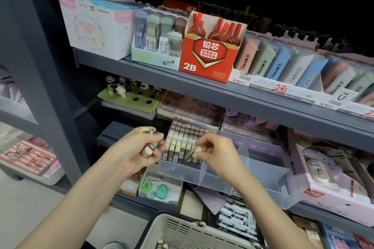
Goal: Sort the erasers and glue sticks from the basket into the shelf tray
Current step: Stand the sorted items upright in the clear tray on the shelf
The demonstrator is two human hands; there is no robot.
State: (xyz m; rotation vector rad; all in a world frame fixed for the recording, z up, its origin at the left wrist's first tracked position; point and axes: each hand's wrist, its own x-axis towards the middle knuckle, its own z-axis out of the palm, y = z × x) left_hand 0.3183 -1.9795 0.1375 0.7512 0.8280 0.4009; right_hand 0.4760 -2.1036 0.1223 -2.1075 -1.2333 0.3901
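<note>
One eraser is pinched by the fingertips of my right hand, just above the clear tray at its front row, long axis tilted, cream end up. My left hand, left of the tray, grips spare erasers.

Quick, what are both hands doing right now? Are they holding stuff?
Left hand: closed, gripping a bunch of erasers.
Right hand: closed, pinching a single eraser at the clear tray.

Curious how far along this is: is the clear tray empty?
No: rows of erasers fill the tray's left part, and the right hand pinches another eraser at them.
</note>
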